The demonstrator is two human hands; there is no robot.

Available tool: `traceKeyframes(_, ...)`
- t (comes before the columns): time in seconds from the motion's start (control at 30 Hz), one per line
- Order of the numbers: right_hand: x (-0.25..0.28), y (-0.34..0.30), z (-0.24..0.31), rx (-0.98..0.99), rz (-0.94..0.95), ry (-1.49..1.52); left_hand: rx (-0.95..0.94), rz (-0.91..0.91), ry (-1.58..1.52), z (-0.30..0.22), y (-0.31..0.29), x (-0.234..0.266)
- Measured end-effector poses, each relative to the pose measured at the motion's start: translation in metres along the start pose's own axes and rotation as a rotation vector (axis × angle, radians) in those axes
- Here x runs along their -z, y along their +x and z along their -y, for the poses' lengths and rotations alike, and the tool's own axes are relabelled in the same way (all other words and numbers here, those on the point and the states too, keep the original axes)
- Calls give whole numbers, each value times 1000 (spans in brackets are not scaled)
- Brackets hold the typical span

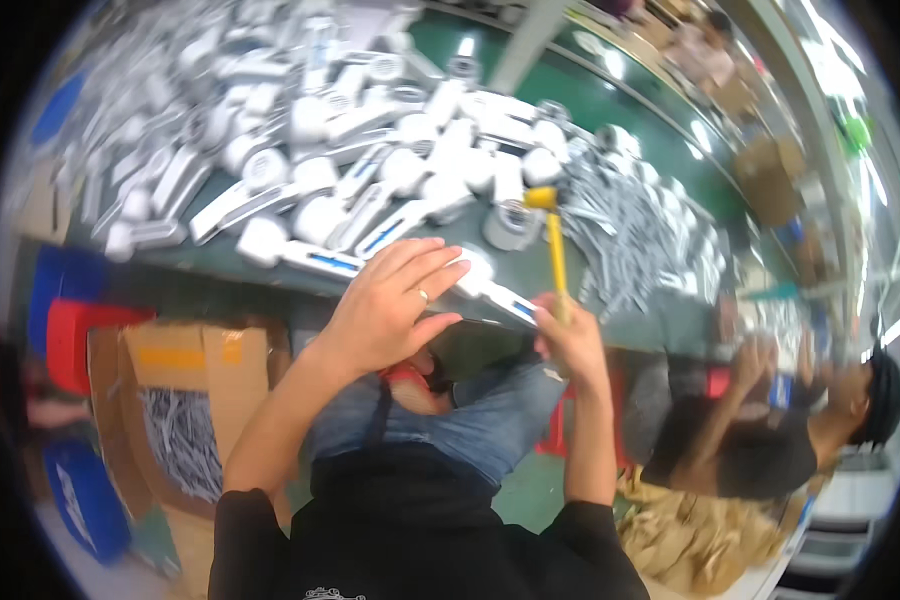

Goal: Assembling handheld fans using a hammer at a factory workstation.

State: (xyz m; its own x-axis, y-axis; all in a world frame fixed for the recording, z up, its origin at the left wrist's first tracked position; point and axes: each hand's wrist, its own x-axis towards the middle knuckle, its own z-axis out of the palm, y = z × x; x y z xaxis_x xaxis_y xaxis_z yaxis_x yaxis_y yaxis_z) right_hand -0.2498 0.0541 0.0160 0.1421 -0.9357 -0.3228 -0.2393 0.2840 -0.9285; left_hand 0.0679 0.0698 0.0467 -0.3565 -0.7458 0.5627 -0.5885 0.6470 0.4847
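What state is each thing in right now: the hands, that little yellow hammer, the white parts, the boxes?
Left hand: open, fingers spread, pressing flat on a white handled part.
Right hand: closed around the yellow hammer.
Yellow hammer: upright, head raised above the table.
White handled part: lying at the green table edge.
White parts pile: loose, heaped.
Cardboard box: open, holding grey pieces.
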Motion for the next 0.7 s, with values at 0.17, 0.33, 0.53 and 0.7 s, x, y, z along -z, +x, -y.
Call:
traceKeyframes(0.17, 33, -26, 3, -28, -108, 122, -255, 214, -42, -11, 75, -77)
traceKeyframes(0.33, 25, -32, -5, 118, -125, 17, -188, 264, 33, -6, 71, -82)
traceKeyframes(0.53, 50, -65, -9, 183, -512, 17, -268, 124, 79, -12, 63, -92)
traceKeyframes(0.7, 17, -48, 1, 76, -365, 36, -452, -17, 320, 5, 20, -107)
